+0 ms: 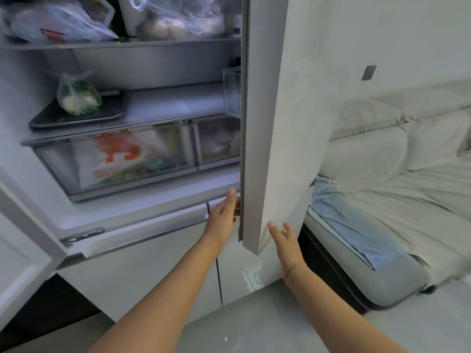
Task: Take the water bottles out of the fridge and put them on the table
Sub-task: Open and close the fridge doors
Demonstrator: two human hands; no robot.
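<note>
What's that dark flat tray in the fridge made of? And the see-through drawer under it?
The dark flat tray looks like metal, perhaps coated: thin raised rim, dull sheen. The see-through drawer looks like hard clear plastic: its inside shows through, slightly cloudy.

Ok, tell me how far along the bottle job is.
Done: the left door stands open. In hand: the left hand grips the right door by its inner edge, the right hand open against its face. Left: everything; no water bottle shows on the shelves, neither hand holds one.
</note>
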